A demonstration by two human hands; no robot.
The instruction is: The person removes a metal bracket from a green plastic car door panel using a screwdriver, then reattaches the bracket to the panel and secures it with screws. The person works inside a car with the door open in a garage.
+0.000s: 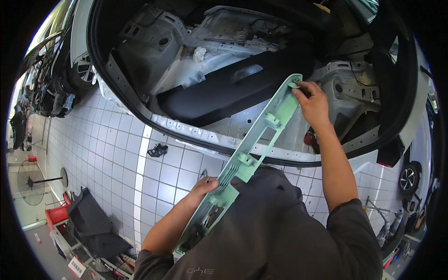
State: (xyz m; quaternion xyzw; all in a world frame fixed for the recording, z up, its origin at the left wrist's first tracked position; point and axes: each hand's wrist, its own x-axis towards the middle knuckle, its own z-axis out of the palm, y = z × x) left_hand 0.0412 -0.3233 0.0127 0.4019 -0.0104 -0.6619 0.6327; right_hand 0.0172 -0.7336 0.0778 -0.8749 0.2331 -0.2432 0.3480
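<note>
I hold a long pale green plastic trim panel [254, 151] slanting from lower left to upper right in front of my chest. My left hand [203, 187] grips its lower part, with the thumb over the ribbed edge. My right hand [311, 103] pinches its upper end near a small clip. The panel shows its ribbed inner side with moulded brackets. Behind it gapes the stripped rear opening of a white car [177, 126], with bare metal floor and a black panel [224, 91] lying inside.
White tiled floor [116, 154] spreads to the left, with a small black part [157, 150] lying on it. A red cart with black trim pieces [91, 224] stands at lower left beside a fan [31, 182]. Other cars are parked at the far left and right.
</note>
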